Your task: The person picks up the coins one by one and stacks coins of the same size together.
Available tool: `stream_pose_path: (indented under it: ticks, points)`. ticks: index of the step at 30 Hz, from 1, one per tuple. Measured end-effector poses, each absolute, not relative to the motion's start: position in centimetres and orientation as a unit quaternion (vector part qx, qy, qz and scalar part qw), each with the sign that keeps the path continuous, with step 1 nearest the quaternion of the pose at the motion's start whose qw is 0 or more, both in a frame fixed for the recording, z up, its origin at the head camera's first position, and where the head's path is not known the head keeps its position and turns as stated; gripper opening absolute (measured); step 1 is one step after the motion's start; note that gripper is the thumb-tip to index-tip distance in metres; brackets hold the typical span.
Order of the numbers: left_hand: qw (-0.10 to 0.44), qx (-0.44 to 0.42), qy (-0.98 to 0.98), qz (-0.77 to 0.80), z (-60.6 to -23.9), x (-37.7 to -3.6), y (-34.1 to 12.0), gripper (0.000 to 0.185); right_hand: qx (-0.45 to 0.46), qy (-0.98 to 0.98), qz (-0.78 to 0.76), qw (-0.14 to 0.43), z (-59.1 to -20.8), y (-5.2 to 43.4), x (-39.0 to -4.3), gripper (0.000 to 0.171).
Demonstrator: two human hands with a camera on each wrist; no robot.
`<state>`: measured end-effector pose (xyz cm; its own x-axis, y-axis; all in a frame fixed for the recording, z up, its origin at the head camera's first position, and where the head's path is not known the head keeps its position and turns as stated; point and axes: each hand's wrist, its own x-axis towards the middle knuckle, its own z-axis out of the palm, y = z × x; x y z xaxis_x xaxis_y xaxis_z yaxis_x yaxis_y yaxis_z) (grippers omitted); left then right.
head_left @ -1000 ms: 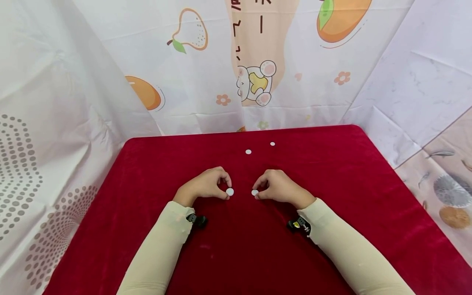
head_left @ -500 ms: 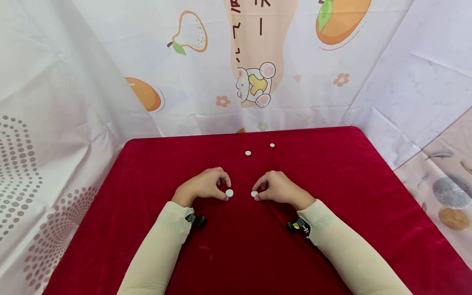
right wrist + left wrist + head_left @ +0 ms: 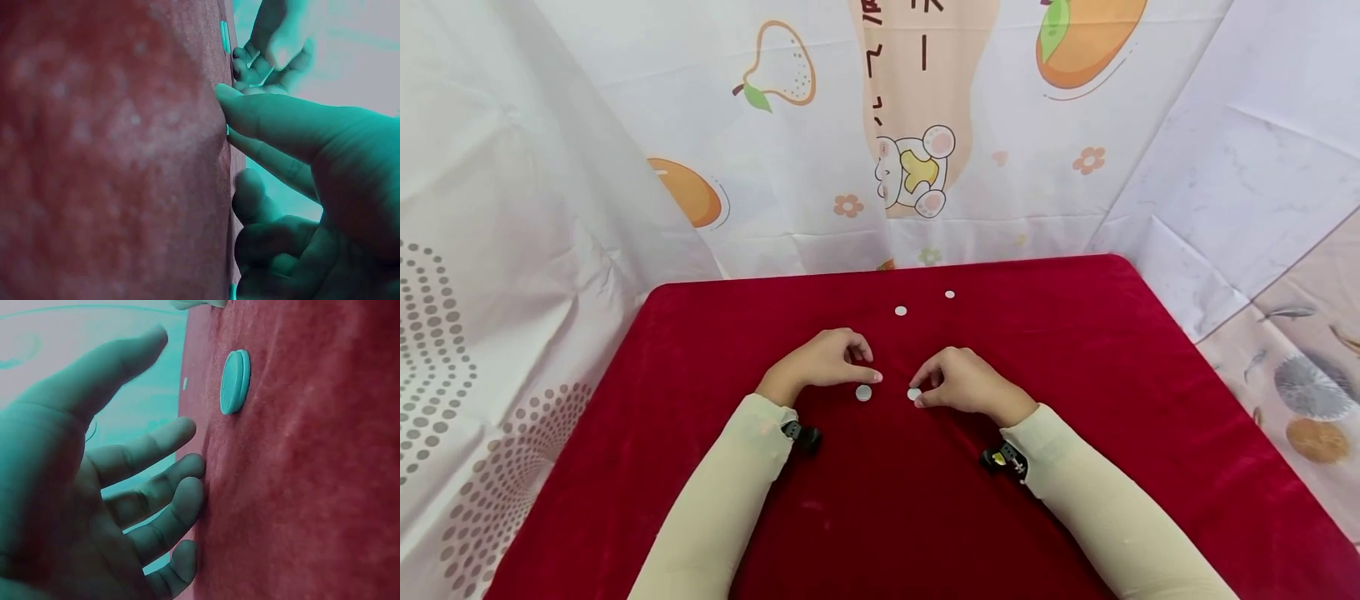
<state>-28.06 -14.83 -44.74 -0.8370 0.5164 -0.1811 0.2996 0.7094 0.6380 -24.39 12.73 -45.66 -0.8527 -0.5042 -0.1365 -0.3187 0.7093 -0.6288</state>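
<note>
A small white disc (image 3: 863, 392) lies on the red cloth just below the thumb of my left hand (image 3: 823, 360). The left wrist view shows a line round its edge, like two thin discs (image 3: 235, 382) stacked flat. Thumb and fingers of that hand are spread apart, with nothing between them. My right hand (image 3: 966, 382) pinches a second white disc (image 3: 913, 393) by its edges, thumb on the near side and index finger on the far side, down at the cloth. In the right wrist view the thumb hides most of that disc.
Two more white discs lie farther back, one at the middle (image 3: 901, 311) and another to its right (image 3: 950, 294). The red cloth (image 3: 880, 500) covers the whole table. Printed white curtains (image 3: 820, 233) hang behind and at both sides.
My left hand has let go of its disc, opened its fingers and moved slightly up and away. The disc stays in place, and the right hand keeps its pinch.
</note>
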Motion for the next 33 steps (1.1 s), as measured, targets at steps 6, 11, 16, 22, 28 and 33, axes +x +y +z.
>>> stream_pose_path:
  ticks: [6, 11, 16, 22, 28, 33]
  points:
    - [0.182, 0.193, 0.916, 0.3, -44.6, -29.5, -14.0, 0.034, -0.215, 0.91, -0.318, 0.158, -45.5, 12.7, -24.2, 0.016]
    - [0.173, 0.173, 0.923, 0.297, -44.7, -30.3, -13.4, 0.033, -0.206, 0.901, -0.34, 0.173, -45.7, 12.8, -24.2, 0.016]
    - [0.159, 0.153, 0.925, 0.309, -44.8, -30.9, -12.9, 0.03, -0.21, 0.896, -0.35, 0.175, -45.7, 12.8, -24.3, 0.016]
    - [0.139, 0.128, 0.927, 0.323, -45.0, -31.8, -12.2, 0.024, -0.203, 0.894, -0.356, 0.18, -45.8, 13.0, -24.4, 0.015]
    - [0.117, 0.101, 0.929, 0.337, -45.2, -32.9, -11.5, 0.025, -0.202, 0.891, -0.365, 0.182, -46.0, 13.1, -24.4, 0.016]
    - [0.098, 0.085, 0.93, 0.344, -45.3, -33.8, -10.9, 0.019, -0.208, 0.889, -0.365, 0.182, -45.9, 13.1, -24.5, 0.016]
